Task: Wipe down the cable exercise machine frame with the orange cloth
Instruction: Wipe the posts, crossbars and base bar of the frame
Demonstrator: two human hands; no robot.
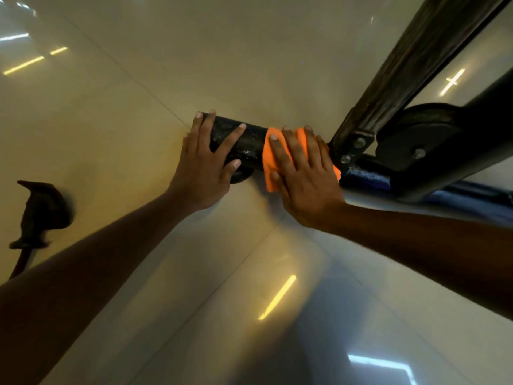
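Note:
A black base bar (251,141) of the cable machine frame lies low over the floor, ending at the left. My left hand (206,159) rests on the bar's free end with fingers spread and straight. My right hand (302,173) presses the orange cloth (270,162) flat onto the bar just left of the bolted joint (352,150). The cloth drapes over the bar, and most of it is hidden under my palm.
A dark upright (410,68) rises diagonally from the joint to the top right. A black pulley wheel (416,140) sits right of it, with blue frame parts (369,176) below. A black handle (41,209) lies on the glossy tiled floor (166,51) at the left.

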